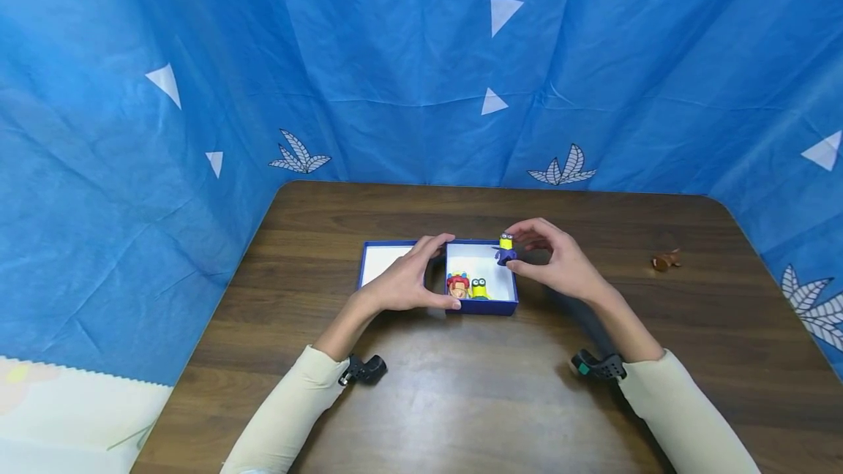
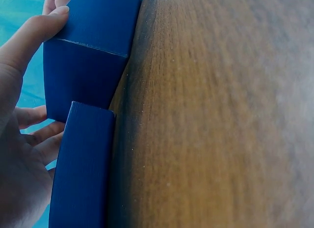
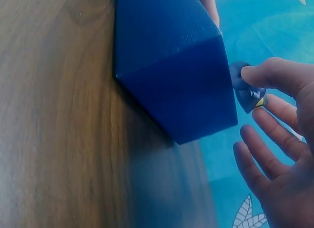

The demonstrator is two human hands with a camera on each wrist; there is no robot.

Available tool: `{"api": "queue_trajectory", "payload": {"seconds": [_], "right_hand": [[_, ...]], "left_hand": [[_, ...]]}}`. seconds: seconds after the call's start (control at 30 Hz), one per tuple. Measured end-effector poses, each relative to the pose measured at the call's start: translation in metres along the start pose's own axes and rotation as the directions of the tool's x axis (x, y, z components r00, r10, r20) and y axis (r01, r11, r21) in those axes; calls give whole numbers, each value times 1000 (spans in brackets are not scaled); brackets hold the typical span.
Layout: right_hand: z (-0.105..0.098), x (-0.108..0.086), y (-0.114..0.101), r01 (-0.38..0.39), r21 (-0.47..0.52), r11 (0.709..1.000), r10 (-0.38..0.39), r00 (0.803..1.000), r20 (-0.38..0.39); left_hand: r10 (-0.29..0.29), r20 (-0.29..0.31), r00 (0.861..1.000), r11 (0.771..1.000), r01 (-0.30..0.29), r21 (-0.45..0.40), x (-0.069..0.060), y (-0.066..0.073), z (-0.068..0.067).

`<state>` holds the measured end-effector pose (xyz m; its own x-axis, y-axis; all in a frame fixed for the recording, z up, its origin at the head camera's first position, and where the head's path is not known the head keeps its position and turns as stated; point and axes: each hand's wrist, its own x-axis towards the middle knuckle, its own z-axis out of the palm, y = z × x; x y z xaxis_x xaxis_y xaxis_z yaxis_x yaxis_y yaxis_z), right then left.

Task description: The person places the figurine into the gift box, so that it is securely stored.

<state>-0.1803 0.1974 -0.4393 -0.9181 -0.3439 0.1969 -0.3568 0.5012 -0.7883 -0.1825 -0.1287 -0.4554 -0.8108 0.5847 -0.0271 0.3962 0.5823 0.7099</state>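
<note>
A blue box with a white inside (image 1: 482, 307) sits on the table, holding a red-haired figure (image 1: 457, 285) and a yellow figure with goggles (image 1: 479, 289) near its front side. My left hand (image 1: 410, 278) grips the box by its left side, thumb at the front corner, fingers at the back. My right hand (image 1: 560, 262) pinches a yellow and blue figure (image 1: 506, 249) above the box's right side. In the right wrist view, thumb and fingers of the right hand (image 3: 284, 125) hold that figure (image 3: 248, 90) beside the box wall (image 3: 181, 90).
A shallow blue-edged lid (image 1: 382, 262) with a white inside lies left of the box, partly behind my left hand. A small brown object (image 1: 665, 261) lies on the table's right side. A blue patterned curtain (image 1: 421, 72) stands behind the wooden table (image 1: 421, 401).
</note>
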Motion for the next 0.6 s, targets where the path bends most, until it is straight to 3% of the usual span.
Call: {"api": "queue_trajectory", "payload": {"seconds": [0.6], "right_hand": [[13, -1, -1, 30, -48, 998, -28, 998, 50]], "left_hand": [[7, 1, 1000, 1000, -7, 1, 1, -1, 0]]}}
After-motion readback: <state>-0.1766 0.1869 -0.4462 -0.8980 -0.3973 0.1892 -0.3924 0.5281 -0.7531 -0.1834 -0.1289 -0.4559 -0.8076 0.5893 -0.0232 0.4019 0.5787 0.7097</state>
